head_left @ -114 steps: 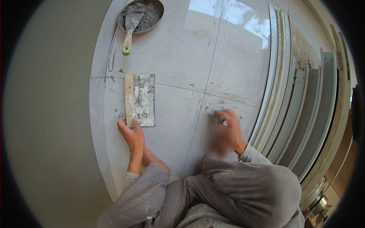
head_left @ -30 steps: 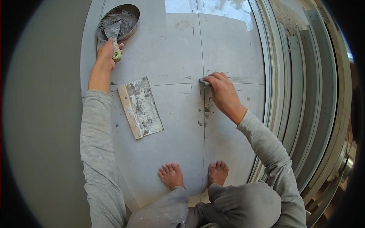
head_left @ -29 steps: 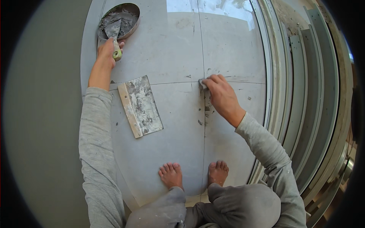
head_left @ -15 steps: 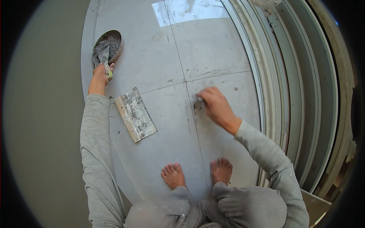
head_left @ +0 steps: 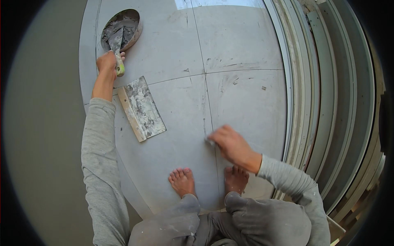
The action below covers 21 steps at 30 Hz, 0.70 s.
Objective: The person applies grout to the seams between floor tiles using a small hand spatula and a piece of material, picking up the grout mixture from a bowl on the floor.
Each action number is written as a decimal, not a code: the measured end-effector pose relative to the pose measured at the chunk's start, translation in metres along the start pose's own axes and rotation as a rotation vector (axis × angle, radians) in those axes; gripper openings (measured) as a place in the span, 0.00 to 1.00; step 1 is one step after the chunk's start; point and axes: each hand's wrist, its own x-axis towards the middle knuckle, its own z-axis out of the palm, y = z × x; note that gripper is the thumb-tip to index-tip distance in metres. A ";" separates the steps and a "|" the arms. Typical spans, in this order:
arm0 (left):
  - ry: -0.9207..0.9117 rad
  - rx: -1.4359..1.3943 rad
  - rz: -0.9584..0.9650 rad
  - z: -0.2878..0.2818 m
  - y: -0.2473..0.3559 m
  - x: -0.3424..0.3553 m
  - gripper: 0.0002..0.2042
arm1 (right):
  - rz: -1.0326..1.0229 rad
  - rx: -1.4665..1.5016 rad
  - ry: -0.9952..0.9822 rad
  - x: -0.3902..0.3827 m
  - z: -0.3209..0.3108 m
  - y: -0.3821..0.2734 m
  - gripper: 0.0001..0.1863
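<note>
Between hands (head_left: 107, 61) (head_left: 232, 143): scraper (head_left: 143, 107) | left: putty knife (head_left: 116, 43) | right: grey scrap (head_left: 209, 141)

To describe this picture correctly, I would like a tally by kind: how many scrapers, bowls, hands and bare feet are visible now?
Scrapers: 2 (wide scraper, narrow scraper)
Bowls: 1 (round bowl)
Hands: 2 (left hand, right hand)
Bare feet: 2 (left foot, right foot)
Total: 7
</note>
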 end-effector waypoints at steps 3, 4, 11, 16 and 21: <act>-0.086 0.055 0.024 -0.006 -0.026 -0.042 0.16 | -0.115 -0.156 0.331 0.095 -0.021 0.024 0.16; -0.124 0.062 0.010 -0.003 -0.034 -0.058 0.17 | -0.112 -0.164 0.324 0.108 -0.024 0.029 0.16; -0.271 0.096 -0.006 -0.026 -0.057 -0.143 0.15 | -0.100 -0.188 0.005 0.008 0.044 -0.018 0.11; -0.287 0.084 -0.007 -0.063 -0.057 -0.165 0.15 | -0.066 -0.053 0.004 0.009 0.040 -0.046 0.18; 0.029 0.385 0.387 -0.129 -0.072 -0.191 0.17 | -0.276 -0.284 0.292 0.115 -0.002 -0.036 0.20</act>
